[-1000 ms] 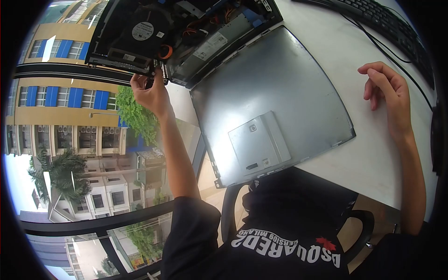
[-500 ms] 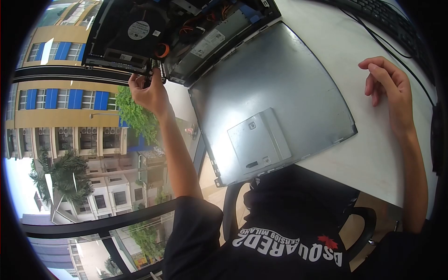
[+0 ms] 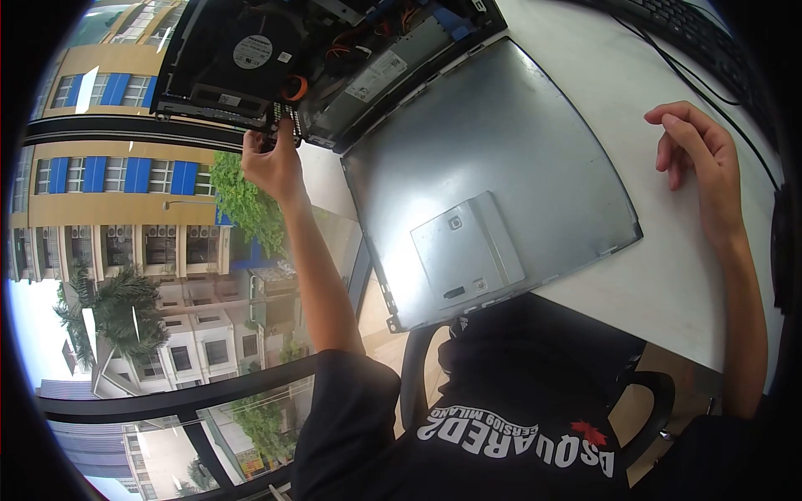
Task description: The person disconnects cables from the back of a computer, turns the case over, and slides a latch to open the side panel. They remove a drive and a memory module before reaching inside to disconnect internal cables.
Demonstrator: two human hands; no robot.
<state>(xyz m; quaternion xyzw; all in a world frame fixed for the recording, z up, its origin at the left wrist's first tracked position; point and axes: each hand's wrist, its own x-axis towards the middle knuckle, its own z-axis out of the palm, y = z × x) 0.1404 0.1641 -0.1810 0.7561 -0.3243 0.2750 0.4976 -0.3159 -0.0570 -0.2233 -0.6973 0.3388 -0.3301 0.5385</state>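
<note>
An opened desktop computer case (image 3: 322, 63) lies at the top left, showing its black fan housing (image 3: 251, 53), an orange ring (image 3: 294, 87) and a silver power supply (image 3: 376, 77). My left hand (image 3: 274, 167) is at the near edge of the case, with thumb and fingers closed around it by a small perforated metal plate (image 3: 286, 110); the fingertips are partly hidden. Below the case, the grey metal side panel (image 3: 493, 159) lies flat with its inner face up. Right of the panel, my right hand (image 3: 697, 154) rests loosely curled, fingers apart, holding nothing.
A black keyboard (image 3: 706, 42) with its cable (image 3: 668, 60) lies at the top right of the white table (image 3: 576, 280). Windows with dark frames (image 3: 142, 132) stand on the left. A black chair (image 3: 413, 376) is near my body.
The view has shifted very slightly. My left hand's fingers have moved a little at the case edge; my right hand and the panel stay as they were.
</note>
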